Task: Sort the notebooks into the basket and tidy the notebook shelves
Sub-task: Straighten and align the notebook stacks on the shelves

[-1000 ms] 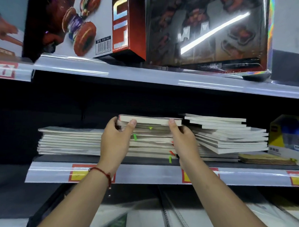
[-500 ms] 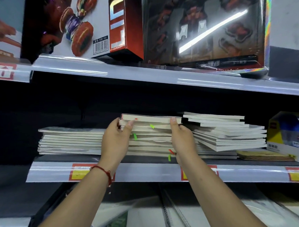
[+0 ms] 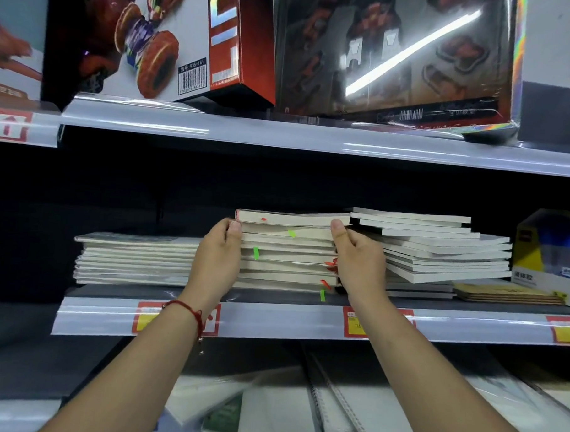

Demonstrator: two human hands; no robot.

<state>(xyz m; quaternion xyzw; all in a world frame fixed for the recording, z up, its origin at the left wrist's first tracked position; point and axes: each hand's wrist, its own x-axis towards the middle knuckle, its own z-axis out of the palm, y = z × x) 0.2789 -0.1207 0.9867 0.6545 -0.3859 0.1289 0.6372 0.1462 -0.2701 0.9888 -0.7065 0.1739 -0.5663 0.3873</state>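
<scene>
The left hand grips the left end of the middle notebook stack on the notebook shelf, thumb at the upper front edge and fingers curled behind the stack. The right hand grips the right end of the same stack, thumb tip touching the edge of the top notebook. The top notebook sits slightly skewed on the stack, its left corner overhanging the books below. Green and red page tabs protrude from the front edges of several notebooks in this stack. A lower left stack lies touching the middle stack. A right stack lies just beside it, with its upper books fanned and tilted. A blue-and-yellow box stands at the far right of the shelf. Toy boxes occupy the upper shelf. A red string bracelet encircles the left wrist.
</scene>
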